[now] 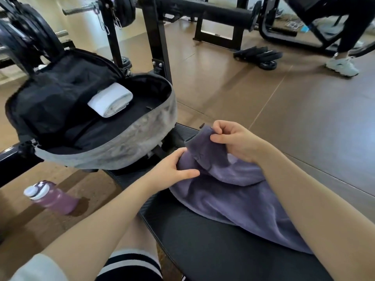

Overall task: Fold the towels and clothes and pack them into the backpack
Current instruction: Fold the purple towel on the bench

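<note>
A grey backpack (129, 142) with a black lining lies unzipped and wide open on the far end of a black bench (203, 246). Inside it rests a rolled white towel (110, 101). A purple towel (239, 197) lies crumpled on the bench in front of me. My right hand (233, 138) pinches a raised corner of the purple towel between thumb and fingers. My left hand (174, 168) grips the same towel's edge just below and to the left, thumb on top.
A purple water bottle (53, 196) with a white cap lies on the brown floor left of the bench. Black gym racks and weight plates (257, 55) stand behind. Another person's leg and white shoe (343, 66) are at the far right.
</note>
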Demonstrator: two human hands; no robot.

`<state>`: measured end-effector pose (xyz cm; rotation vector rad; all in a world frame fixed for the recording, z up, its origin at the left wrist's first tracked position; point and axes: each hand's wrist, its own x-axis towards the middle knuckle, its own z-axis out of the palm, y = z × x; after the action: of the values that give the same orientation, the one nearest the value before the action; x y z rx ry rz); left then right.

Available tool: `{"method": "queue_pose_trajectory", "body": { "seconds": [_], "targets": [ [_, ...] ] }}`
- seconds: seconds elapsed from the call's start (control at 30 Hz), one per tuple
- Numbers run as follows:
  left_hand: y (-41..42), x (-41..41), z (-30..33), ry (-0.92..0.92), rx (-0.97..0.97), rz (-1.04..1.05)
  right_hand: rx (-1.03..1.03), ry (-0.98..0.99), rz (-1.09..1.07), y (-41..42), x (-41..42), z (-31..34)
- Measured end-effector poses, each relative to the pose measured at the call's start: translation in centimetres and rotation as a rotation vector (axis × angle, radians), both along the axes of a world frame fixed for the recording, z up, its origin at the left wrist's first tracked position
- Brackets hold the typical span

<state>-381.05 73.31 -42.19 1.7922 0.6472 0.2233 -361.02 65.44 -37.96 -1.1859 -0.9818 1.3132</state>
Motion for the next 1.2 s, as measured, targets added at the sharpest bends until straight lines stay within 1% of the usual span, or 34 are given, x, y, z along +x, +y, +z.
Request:
{"method": "queue_pose_trajectory", "body": {
  "seconds": [0.03,0.07,0.13,0.2,0.27,0.3,0.33,0.37,0.4,0.43,0.5,0.53,0.6,0.63,0.67,0.7,0.77,0.8,0.83,0.9,0.97,1.07,1.13,1.2],
  "targets": [
    [0.1,-0.1,0.0,0.021,0.009,-0.014,0.017,0.052,-0.032,0.0,0.2,-0.1],
    [0.2,-0.3,0.1,0.024,0.028,-0.016,0.03,0.05,-0.071,0.0,0.4,-0.2],
    [0.4,-1.1,0.8,-0.029,0.009,0.007,0.064,-0.012,-0.177,0.1,0.8,-0.5],
    [0.3,-2.3,2.0,-0.123,-0.074,0.037,0.08,-0.059,-0.281,0.3,1.2,-0.6],
    [0.3,-3.9,3.2,-0.204,-0.168,0.068,0.076,-0.137,-0.328,1.0,1.5,-0.6],
    [0.4,-4.6,3.8,-0.224,-0.175,0.106,0.073,-0.182,-0.34,1.6,1.5,-0.6],
    [0.6,-5.4,4.2,-0.231,-0.137,0.168,0.076,-0.223,-0.352,2.3,1.4,-0.5],
    [0.9,-6.0,4.6,-0.227,-0.066,0.252,0.085,-0.259,-0.369,3.2,1.2,-0.4],
    [1.5,-6.7,5.0,-0.198,0.047,0.351,0.098,-0.303,-0.39,4.1,0.9,-0.4],
    [2.1,-7.4,5.4,-0.124,0.203,0.45,0.11,-0.373,-0.406,5.1,0.5,-0.3],
    [3.5,-8.7,6.0,0.114,0.559,0.601,0.111,-0.622,-0.379,7.0,-0.3,-0.6],
    [4.1,-9.1,6.0,0.23,0.685,0.643,0.102,-0.718,-0.325,7.8,-0.7,-1.0],
    [4.6,-9.1,5.1,0.438,0.9,0.632,0.051,-0.796,-0.202,8.5,-1.6,-1.9],
    [4.3,-8.8,4.3,0.515,1.026,0.574,0.027,-0.837,-0.176,8.2,-1.8,-2.2],
    [3.9,-8.2,3.3,0.522,1.138,0.519,0.011,-0.878,-0.174,7.6,-1.8,-2.5],
    [3.1,-7.4,2.5,0.461,1.214,0.476,0.004,-0.911,-0.189,6.6,-1.5,-2.6],
    [1.1,-5.4,1.3,0.241,1.275,0.36,-0.013,-0.961,-0.223,3.4,-0.3,-2.7],
    [-0.1,-4.3,0.8,0.114,1.265,0.274,-0.032,-0.995,-0.23,1.3,0.4,-2.7],
    [-1.3,-3.2,0.3,-0.004,1.211,0.164,-0.059,-1.031,-0.232,-1.1,1.2,-2.7],
    [-3.5,-1.0,-0.7,-0.16,1.068,-0.103,-0.154,-1.076,-0.259,-6.0,2.7,-2.9],
    [-5.9,0.8,-1.6,-0.193,0.992,-0.333,-0.276,-1.097,-0.324,-10.8,3.6,-3.0],
    [-8.7,3.0,-2.4,-0.177,0.916,-0.597,-0.467,-1.068,-0.366,-16.5,3.5,-3.2],
    [-10.2,3.7,-2.6,-0.132,0.869,-0.716,-0.542,-1.038,-0.358,-19.0,2.8,-3.6],
    [-11.2,4.1,-3.0,-0.106,0.957,-0.762,-0.596,-1.017,-0.372,-20.5,2.0,-3.9]
  ]
}}
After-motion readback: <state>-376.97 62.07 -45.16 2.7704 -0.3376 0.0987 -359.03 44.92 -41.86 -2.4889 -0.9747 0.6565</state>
